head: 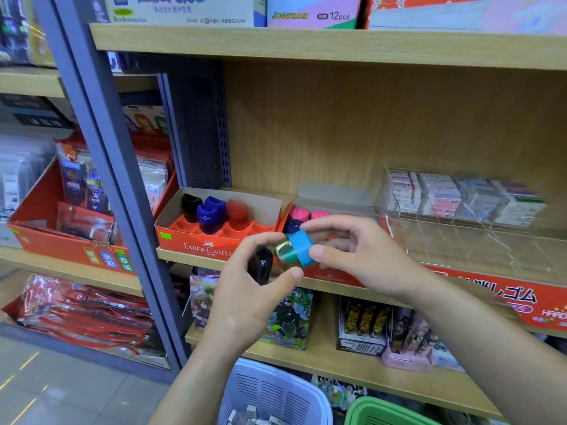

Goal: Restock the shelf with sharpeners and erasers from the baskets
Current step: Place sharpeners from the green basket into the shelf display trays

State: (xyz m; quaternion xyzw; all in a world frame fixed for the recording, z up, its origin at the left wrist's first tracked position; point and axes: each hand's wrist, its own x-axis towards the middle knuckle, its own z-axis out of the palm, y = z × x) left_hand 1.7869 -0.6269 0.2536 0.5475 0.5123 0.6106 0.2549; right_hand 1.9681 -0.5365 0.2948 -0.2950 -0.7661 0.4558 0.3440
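A blue-and-gold sharpener (296, 251), tipped sideways, held before the shelf (181, 256).

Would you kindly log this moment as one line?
left hand: pinches blue-and-gold plastic sharpener, palms black plastic sharpener | right hand: pinches same sharpener | red cardboard tray: partly filled

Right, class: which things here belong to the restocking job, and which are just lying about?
Job: blue sharpener, held between left hand and right hand; black sharpener in the left hand; Faber-Castell tray; erasers in the clear case; white basket; green basket.
Lying about: card packs; top-shelf boxes; red packets.
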